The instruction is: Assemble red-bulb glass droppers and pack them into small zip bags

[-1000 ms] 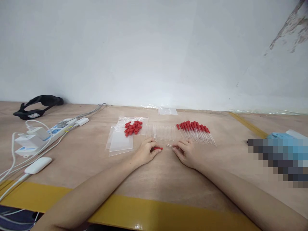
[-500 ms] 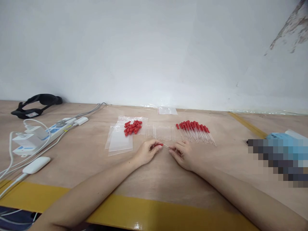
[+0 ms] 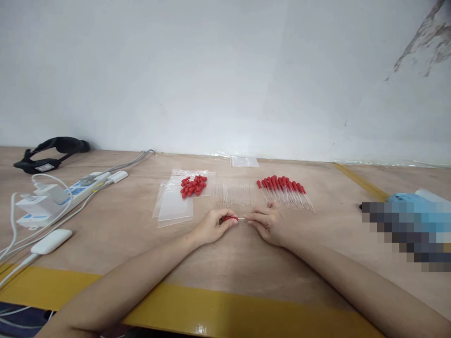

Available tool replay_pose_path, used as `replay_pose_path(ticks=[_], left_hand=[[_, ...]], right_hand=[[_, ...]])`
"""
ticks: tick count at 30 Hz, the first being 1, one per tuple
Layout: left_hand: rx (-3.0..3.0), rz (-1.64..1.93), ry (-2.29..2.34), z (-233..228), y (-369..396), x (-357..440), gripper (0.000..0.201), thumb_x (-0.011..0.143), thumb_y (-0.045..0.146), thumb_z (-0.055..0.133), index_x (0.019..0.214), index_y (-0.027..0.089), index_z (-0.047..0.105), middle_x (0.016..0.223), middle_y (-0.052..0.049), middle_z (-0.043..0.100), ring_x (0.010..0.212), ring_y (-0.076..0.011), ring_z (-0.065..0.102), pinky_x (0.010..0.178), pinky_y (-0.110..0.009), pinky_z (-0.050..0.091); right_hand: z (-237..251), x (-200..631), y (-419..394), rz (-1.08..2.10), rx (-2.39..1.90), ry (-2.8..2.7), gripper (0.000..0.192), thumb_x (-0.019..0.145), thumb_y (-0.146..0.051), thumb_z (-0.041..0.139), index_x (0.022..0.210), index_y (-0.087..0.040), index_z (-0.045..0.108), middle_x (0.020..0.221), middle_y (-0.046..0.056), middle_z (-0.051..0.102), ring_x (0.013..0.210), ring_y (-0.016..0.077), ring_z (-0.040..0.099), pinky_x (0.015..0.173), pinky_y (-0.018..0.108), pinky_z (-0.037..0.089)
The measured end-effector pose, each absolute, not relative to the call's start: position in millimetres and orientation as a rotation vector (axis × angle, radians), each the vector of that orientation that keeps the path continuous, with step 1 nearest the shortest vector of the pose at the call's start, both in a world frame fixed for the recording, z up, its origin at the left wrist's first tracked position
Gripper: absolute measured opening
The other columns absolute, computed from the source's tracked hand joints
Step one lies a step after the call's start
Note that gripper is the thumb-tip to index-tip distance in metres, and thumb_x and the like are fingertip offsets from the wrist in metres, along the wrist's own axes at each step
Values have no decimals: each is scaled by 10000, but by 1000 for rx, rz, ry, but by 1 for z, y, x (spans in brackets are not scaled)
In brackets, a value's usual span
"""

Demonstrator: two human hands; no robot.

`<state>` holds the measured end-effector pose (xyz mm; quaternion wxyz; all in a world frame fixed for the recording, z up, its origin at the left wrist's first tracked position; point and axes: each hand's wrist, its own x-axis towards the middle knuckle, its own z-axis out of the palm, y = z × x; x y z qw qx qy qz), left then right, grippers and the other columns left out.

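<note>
My left hand (image 3: 216, 226) pinches a red rubber bulb (image 3: 230, 218) between thumb and fingers. From the bulb's right end a thin clear glass tube (image 3: 242, 219) runs across to my right hand (image 3: 267, 223), whose fingertips are closed on it. How deep the tube sits in the bulb cannot be made out. Beyond my hands lies a row of bare glass tubes (image 3: 234, 193). Left of the row, a pile of red bulbs (image 3: 193, 186) rests on clear plastic bags (image 3: 175, 209). To the right, several droppers with red bulbs (image 3: 285, 190) lie side by side.
A power strip (image 3: 77, 190) with plugs and white cables stands at the left, near a white adapter (image 3: 52, 241) and a black headband (image 3: 52, 154). A small plastic bag (image 3: 245, 162) lies by the wall. At the right are a blue packet (image 3: 408, 205) and a blurred dark patch.
The bulb and tube between my hands have turned from slanted to nearly level. My hands have stayed almost in place, both still gripping.
</note>
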<state>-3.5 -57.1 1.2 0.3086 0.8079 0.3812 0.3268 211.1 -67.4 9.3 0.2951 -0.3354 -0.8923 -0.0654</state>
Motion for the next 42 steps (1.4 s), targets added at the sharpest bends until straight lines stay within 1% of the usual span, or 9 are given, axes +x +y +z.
replay_pose_path(ticks=[4, 9, 15, 23, 26, 28, 32, 35, 42], left_hand=[[2197, 849, 1016, 3, -59, -3, 198, 807, 312, 507, 846, 148, 611, 741, -9, 622, 631, -102, 523, 584, -202, 417], [2306, 803, 1002, 3, -61, -3, 187, 811, 296, 495, 852, 154, 608, 750, -11, 621, 660, -113, 545, 603, -210, 427], [2419, 816, 985, 1, -61, -3, 184, 828, 286, 475, 865, 159, 603, 762, -16, 626, 673, -117, 558, 617, -213, 431], [2565, 885, 953, 5, -50, -7, 181, 826, 300, 497, 921, 173, 583, 817, -28, 621, 721, -136, 567, 656, -243, 441], [2519, 1038, 1060, 7, -42, -16, 306, 779, 345, 564, 1030, 172, 539, 923, -52, 591, 781, -150, 558, 661, -249, 456], [2496, 1096, 1145, 5, -36, -24, 332, 765, 342, 578, 1046, 170, 535, 913, -55, 573, 773, -150, 548, 641, -248, 461], [2490, 1031, 1206, -1, -25, -34, 235, 765, 295, 570, 959, 162, 579, 798, -31, 554, 649, -119, 526, 593, -240, 454], [2506, 987, 1215, -2, -24, -35, 194, 762, 275, 567, 915, 160, 595, 756, -23, 554, 635, -117, 523, 611, -246, 450], [2496, 926, 1218, -1, -27, -34, 147, 769, 258, 549, 866, 161, 603, 780, -30, 567, 673, -124, 539, 631, -248, 447]], right_hand=[[4, 207, -67, -220, -882, -2372, 252, 866, -219, 391, 927, -213, 636, 767, 24, 633, 646, 106, 500, 697, 311, 218], [1, 200, -67, -198, -923, -2425, 272, 871, -228, 365, 818, -176, 627, 700, 29, 619, 582, 101, 453, 675, 306, 199], [0, 194, -65, -45, -1015, -2480, 298, 886, -255, 333, 800, -172, 605, 699, 20, 625, 588, 105, 466, 679, 297, 201], [15, 189, -61, 318, -1122, -2486, 297, 880, -262, 337, 774, -180, 601, 771, 32, 642, 704, 133, 540, 694, 271, 313], [28, 200, -56, 425, -1238, -2392, 264, 851, -264, 372, 807, -181, 619, 791, 39, 641, 700, 137, 543, 641, 246, 350], [37, 212, -46, 461, -1404, -2254, 240, 817, -263, 404, 778, -179, 625, 755, 34, 636, 676, 137, 544, 607, 233, 358], [47, 233, -16, 332, -1752, -1951, 239, 756, -299, 447, 637, -172, 610, 639, 31, 610, 608, 143, 536, 553, 231, 348], [41, 236, 7, 164, -1987, -1819, 278, 750, -327, 438, 592, -170, 605, 621, 52, 606, 601, 165, 545, 535, 249, 339], [22, 224, 28, 30, -2230, -1732, 357, 780, -402, 413, 835, -144, 653, 858, 130, 640, 811, 242, 589, 635, 309, 387]])
